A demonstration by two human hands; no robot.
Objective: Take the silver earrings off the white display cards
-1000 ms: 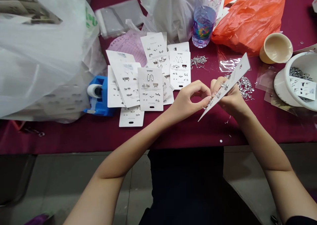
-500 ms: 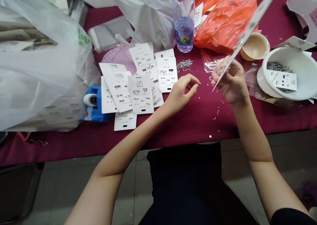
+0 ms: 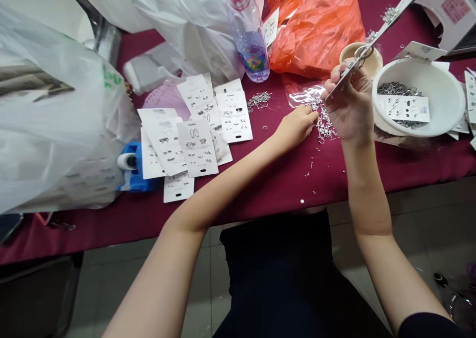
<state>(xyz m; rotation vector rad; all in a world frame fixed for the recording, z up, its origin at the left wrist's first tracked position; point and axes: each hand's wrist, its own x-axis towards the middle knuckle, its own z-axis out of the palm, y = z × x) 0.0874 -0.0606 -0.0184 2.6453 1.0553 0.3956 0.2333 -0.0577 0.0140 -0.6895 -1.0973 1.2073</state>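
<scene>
My right hand (image 3: 351,100) grips the lower end of a white earring card (image 3: 383,30), held up edge-on above the table. Small metal earrings stick out from the card's face. My left hand (image 3: 298,125) rests at a loose pile of small silver earring pieces (image 3: 325,127), its fingers curled down at the pile's left edge. Whether a piece is between those fingertips is hidden. Left of it lie a smaller heap of silver pieces (image 3: 259,100) and several printed white earring cards (image 3: 198,148), overlapping one another.
A white bowl (image 3: 451,100) with metal pieces and a card stands right, beside a beige cup (image 3: 373,62). Behind are an orange plastic bag (image 3: 316,28) and a water bottle (image 3: 250,45). A blue tape dispenser (image 3: 137,171) and large white bag (image 3: 63,144) stand left.
My left hand has moved right, down to the pile of silver pieces, and its fingers have curled. My right hand still holds the card up. The camera view has shifted.
</scene>
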